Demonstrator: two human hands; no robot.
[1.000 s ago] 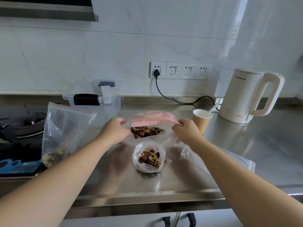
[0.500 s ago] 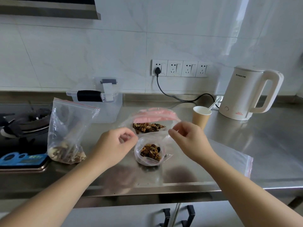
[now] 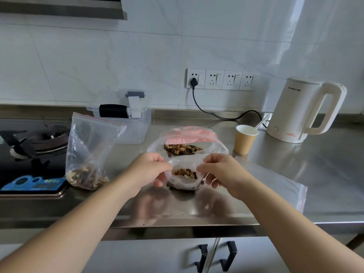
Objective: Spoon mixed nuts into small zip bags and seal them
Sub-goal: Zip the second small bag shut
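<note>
My left hand [image 3: 146,170] and right hand [image 3: 218,170] pinched the small clear nut-filled zip bag [image 3: 184,179] at its rim; floppy, light, best held there.

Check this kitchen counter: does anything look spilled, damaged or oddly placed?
A few dark crumbs lie near the counter front edge. The tall zip bag leans, unsealed. Otherwise nothing stands out; both hands hold the small bag.

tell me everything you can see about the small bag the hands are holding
The small clear plastic zip bag holds mixed nuts low inside, brown, tan and greenish. It stands upright on the steel counter, mouth still open. The left hand and right hand pinch its top edge from either side.
</note>
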